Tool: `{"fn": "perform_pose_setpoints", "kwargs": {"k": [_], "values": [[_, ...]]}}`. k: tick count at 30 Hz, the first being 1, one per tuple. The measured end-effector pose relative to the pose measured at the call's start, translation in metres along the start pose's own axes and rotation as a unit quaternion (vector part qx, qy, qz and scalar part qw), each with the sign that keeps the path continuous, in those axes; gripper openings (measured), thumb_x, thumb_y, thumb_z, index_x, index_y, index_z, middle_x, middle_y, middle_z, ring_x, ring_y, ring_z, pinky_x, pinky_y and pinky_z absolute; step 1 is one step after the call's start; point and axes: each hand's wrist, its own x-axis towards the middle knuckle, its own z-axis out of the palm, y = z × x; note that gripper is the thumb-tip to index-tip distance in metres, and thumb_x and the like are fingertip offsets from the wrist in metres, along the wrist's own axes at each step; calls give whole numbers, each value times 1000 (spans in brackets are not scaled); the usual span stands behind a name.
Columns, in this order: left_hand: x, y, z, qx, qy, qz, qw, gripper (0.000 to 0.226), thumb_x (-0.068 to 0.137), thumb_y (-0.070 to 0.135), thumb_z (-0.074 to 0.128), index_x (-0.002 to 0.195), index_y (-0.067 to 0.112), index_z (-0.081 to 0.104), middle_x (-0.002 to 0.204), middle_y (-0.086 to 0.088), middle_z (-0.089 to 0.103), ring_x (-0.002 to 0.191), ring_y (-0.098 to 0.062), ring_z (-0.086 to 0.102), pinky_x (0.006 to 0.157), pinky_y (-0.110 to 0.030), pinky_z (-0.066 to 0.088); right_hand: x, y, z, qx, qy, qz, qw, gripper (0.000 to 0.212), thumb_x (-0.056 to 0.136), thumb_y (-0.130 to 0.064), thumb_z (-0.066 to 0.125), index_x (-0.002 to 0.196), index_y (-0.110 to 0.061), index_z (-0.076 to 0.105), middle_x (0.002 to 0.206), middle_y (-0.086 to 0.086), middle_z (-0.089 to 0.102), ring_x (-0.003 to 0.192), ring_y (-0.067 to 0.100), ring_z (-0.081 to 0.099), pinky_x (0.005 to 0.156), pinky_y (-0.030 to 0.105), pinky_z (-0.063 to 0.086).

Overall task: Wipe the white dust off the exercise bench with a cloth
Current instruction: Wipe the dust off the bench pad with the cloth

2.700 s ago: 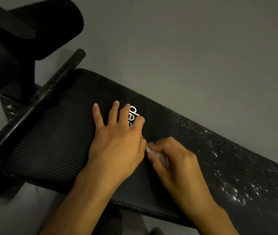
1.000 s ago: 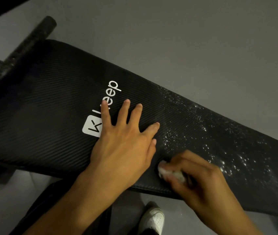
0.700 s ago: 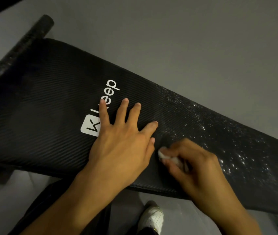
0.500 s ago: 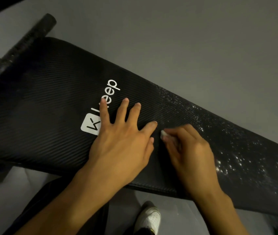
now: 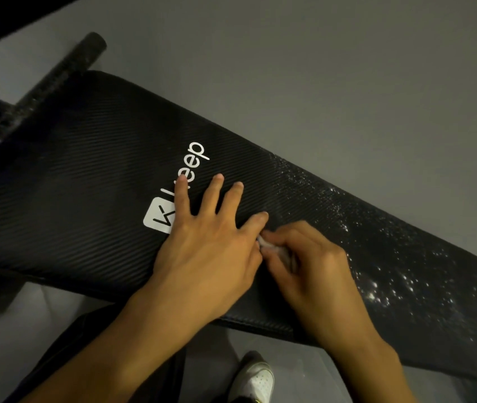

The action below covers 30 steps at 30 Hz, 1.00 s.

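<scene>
While flat, left hand [image 5: 211, 251] beside cloth [image 5: 275, 250]

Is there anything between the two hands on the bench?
Yes: a crumpled white cloth, gripped by the right hand, right beside the left hand, which lies flat on the bench. The head view shows it.

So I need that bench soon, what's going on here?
A person is wiping the black exercise bench. The left hand lies flat, fingers spread, partly over the white logo. The right hand pinches a white cloth against the bench. White dust speckles the bench beyond that hand; the logo end looks clean.
</scene>
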Motion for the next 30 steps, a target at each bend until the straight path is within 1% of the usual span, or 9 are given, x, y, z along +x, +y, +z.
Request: {"fn": "perform_pose_setpoints", "kwargs": {"k": [3,7,10,12,14,19,22,26,30], "values": [[-1,0,0,2,0,1,1000,58,93,46,30,137,26,61,151,-21,49,145,-44,39,112,-78,22,-4,10,-8,-25,13,45,999,20,94,-44,58,105,-32,70,97,-19,60,83,3,62,67,34,56],[-1,1,0,6,-2,0,1000,58,92,45,30,138,26,60,151,-22,49,145,-44,39,112,-78,21,14,15,5,-72,70,55,993,23,97,-36,57,111,-23,69,103,-11,60,83,8,62,69,39,57],[-1,1,-1,2,-7,-1,1000,59,93,46,29,140,26,59,152,-22,48,146,-44,38,112,-78,21,3,11,1,-6,23,6,1000,16,97,-30,63,110,-23,71,100,-13,61,84,9,63,69,33,54],[-2,1,0,-1,-7,0,1000,60,92,46,30,139,24,60,151,-22,49,145,-44,39,111,-78,22,-8,10,-8,34,-10,12,999,17,95,-34,63,107,-27,72,99,-17,62,87,7,64,71,28,54],[-1,1,1,0,-9,-1,1000,60,92,46,31,137,23,62,150,-22,50,145,-44,39,111,-78,23,-4,13,-11,25,-1,24,999,18,93,-37,63,107,-29,72,99,-19,61,88,4,64,72,27,55],[-1,1,1,2,-10,-1,1000,60,91,46,30,137,22,61,150,-21,50,145,-44,39,112,-78,22,59,23,4,-84,53,52,994,22,99,-34,59,112,-20,71,105,-5,62,89,15,64,76,44,57],[-2,1,0,-3,-17,-7,1000,59,92,46,31,133,18,61,151,-20,50,146,-42,38,113,-77,22,60,18,3,-57,23,30,998,16,97,-29,62,108,-22,71,102,-8,61,87,12,62,76,42,56],[-2,1,1,-9,-29,-8,1000,61,92,47,29,133,14,59,153,-20,48,147,-43,36,114,-77,19,42,15,-11,-7,-61,35,998,8,92,-29,67,101,-29,69,97,-14,60,87,4,61,77,38,57],[-2,0,0,-7,-44,-8,999,66,93,48,27,138,10,57,155,-20,46,148,-43,35,114,-77,18,74,18,0,-67,14,61,996,15,97,-30,61,107,-22,69,106,-4,61,92,15,63,81,44,57]]}}
